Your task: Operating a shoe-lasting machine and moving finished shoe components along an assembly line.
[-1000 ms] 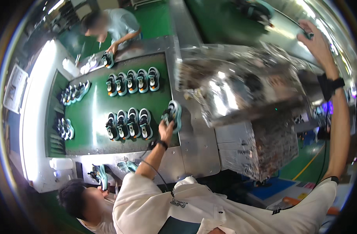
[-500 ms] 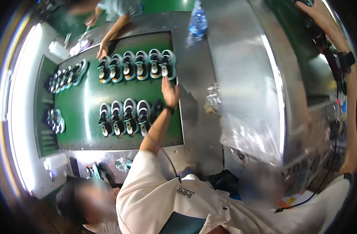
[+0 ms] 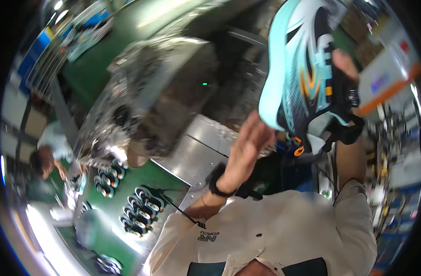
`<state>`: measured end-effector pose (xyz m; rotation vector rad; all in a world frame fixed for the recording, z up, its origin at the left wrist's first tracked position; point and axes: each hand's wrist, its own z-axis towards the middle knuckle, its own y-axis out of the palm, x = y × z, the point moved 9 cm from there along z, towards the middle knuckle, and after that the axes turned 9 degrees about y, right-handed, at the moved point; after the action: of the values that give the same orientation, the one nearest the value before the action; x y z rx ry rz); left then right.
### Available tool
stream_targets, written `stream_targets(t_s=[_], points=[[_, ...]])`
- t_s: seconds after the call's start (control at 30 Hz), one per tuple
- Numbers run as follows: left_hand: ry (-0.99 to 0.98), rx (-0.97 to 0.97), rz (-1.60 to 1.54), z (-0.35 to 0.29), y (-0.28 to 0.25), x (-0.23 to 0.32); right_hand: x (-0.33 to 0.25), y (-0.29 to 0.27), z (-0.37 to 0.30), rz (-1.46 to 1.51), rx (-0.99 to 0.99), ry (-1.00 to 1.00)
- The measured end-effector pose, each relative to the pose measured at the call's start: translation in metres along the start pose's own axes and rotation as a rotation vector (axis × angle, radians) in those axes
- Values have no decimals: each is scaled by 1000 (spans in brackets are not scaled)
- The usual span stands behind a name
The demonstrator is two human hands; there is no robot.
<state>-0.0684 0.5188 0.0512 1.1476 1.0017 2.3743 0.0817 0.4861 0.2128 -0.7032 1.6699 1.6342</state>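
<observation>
At upper right, nearest the camera: holding turquoise-and-black shoe (image 3: 299, 69) clasped in right hand (image 3: 345, 65), fingers mostly hidden; extending left hand (image 3: 248, 148) near heel, fingers loosely spread, contact unclear. Farther off, on green work surface (image 3: 113, 204): shoe rows (image 3: 140, 209).

1. Shoe (image 3: 307, 78): upper of mesh-textured cloth; sole (image 3: 275, 57) smooth, matt, foam-like.
2. Wrapping (image 3: 141, 87): clear plastic film, crinkled, highly glossy.
3. Worktop (image 3: 203, 147): bare metal, smooth, dull sheen.
4. Green panel (image 3: 111, 209): smooth, glossy, reflecting light as a bright streak.
5. Shirt (image 3: 288, 221): cloth, matt, softly creased.
</observation>
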Motion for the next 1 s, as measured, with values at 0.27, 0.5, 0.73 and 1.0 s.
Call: stream_targets(t_s=[0.27,0.5,0.73,1.0], points=[[-399,-92,-349,18,131,-174,-21,-78,-264,-1132,1182,-624],[-647,-195,-50,-56,238,-315,72,-121,-475,-666,1508,-642],[-801,-495,44,-158,369,-437,130,-123,-682,-253,1903,-943],[-1010,-823,64,-260,495,-603,171,-99,-887,-53,2328,-987]])
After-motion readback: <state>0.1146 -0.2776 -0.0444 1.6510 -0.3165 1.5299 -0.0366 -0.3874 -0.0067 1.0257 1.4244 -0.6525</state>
